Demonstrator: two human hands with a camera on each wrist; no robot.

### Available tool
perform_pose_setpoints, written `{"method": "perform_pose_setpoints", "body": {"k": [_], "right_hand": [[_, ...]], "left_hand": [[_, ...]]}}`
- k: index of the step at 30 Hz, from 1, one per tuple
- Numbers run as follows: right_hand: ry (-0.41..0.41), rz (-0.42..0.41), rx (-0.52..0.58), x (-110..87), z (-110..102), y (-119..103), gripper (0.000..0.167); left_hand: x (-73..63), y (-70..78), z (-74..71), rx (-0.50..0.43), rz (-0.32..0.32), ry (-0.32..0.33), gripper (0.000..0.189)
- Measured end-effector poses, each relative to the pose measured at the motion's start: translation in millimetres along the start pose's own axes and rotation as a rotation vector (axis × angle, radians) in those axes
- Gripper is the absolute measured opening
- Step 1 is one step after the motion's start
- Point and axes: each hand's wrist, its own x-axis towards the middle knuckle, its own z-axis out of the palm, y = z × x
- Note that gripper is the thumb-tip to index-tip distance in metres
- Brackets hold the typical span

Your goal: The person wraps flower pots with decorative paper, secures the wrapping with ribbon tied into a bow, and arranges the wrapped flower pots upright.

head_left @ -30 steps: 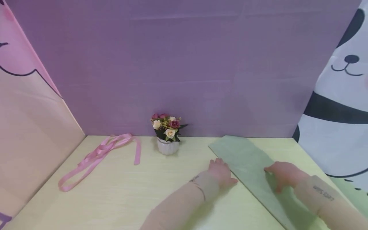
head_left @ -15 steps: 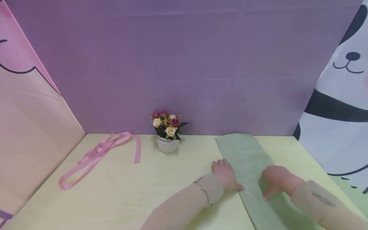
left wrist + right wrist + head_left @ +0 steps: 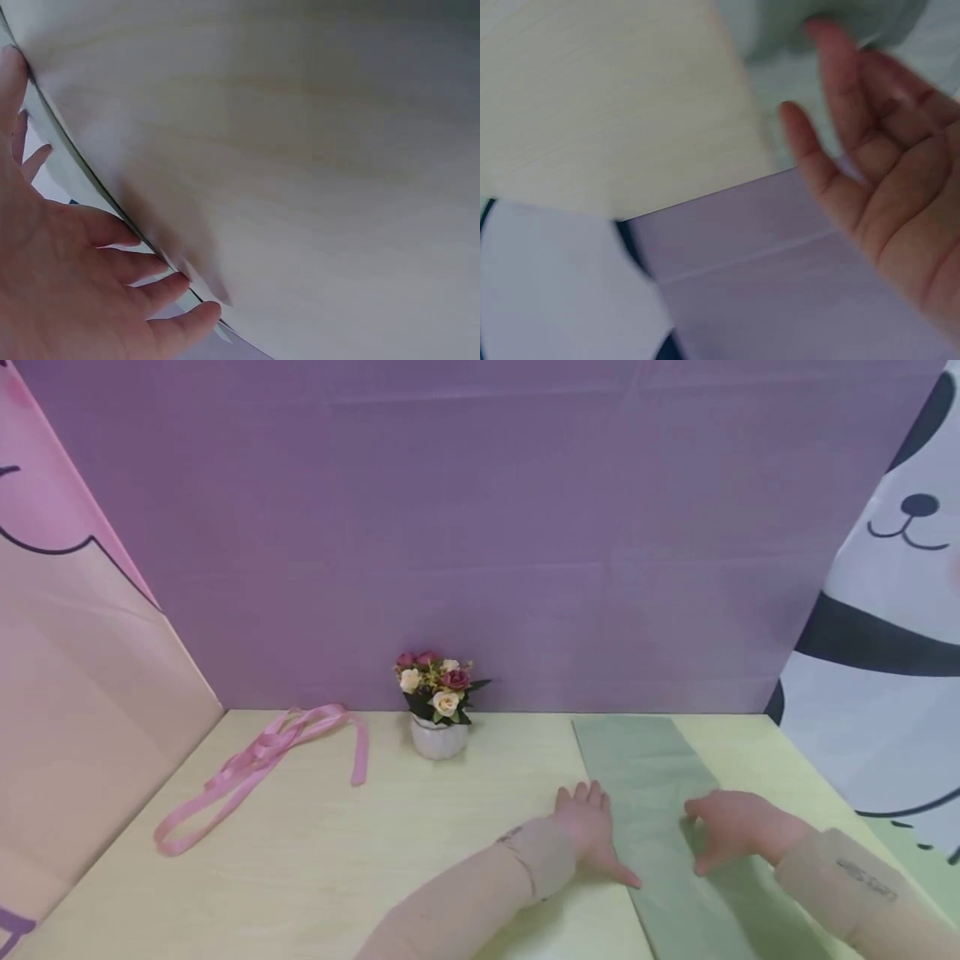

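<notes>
A long, folded strip of pale green cloth [image 3: 637,760] lies on the right part of the table, running from the back edge toward the front. My left hand [image 3: 588,835] rests at its left edge, fingers spread and thumb reaching onto it. The left wrist view shows those fingers [image 3: 157,292] straight along the cloth's edge. Over the right half of the strip is my right hand [image 3: 735,827], thumb and fingers apart. In the right wrist view its fingers [image 3: 844,94] are loosely bent and hold nothing; one fingertip is near or on the cloth.
A small white pot [image 3: 438,739] with artificial roses [image 3: 442,689] stands at the back middle. A pink ribbon [image 3: 258,760] lies in loose loops at the left. A purple backdrop [image 3: 480,543] rises behind the pale wooden table [image 3: 315,877], with printed side panels.
The cloth has turned and straightened, its far end shifting right, and now lies flatter. My left hand has spread its fingers along the edge. My right hand has moved only slightly.
</notes>
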Motion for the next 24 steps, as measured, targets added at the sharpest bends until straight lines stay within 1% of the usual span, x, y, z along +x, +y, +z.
{"method": "perform_pose_setpoints", "body": {"k": [2, 5, 8, 12, 14, 17, 21, 24], "right_hand": [[0.025, -0.017, 0.022, -0.6, 3.4, 13.7, 0.061], [0.046, -0.023, 0.067, -3.2, 11.6, 31.3, 0.07], [0.047, -0.022, 0.123, -5.2, 19.7, 40.0, 0.078], [0.072, -0.055, 0.157, -5.9, 21.5, 38.6, 0.079], [0.083, -0.067, 0.161, -5.7, 20.3, 36.3, 0.079], [0.091, -0.061, 0.184, -5.0, 19.3, 35.7, 0.079], [0.109, -0.056, 0.199, -5.0, 18.5, 38.3, 0.078], [0.108, -0.069, 0.216, -5.1, 17.3, 42.4, 0.078]], "left_hand": [[-0.2, -0.6, 1.4, -0.011, 0.016, 0.003, 0.116], [-0.8, 0.1, 4.3, -0.043, 0.034, 0.009, 0.116], [-0.8, 1.4, 7.3, -0.064, 0.04, 0.007, 0.116], [-4.5, 0.4, 7.5, -0.101, 0.026, -0.022, 0.114], [-8.1, -2.9, 6.5, -0.13, 0.03, -0.04, 0.112], [-11.9, -9.0, 4.3, -0.147, 0.05, -0.072, 0.107], [-11.9, -13.4, 0.1, -0.156, 0.064, -0.105, 0.103], [-10.2, -12.5, -2.0, -0.148, 0.054, -0.108, 0.104]]}}
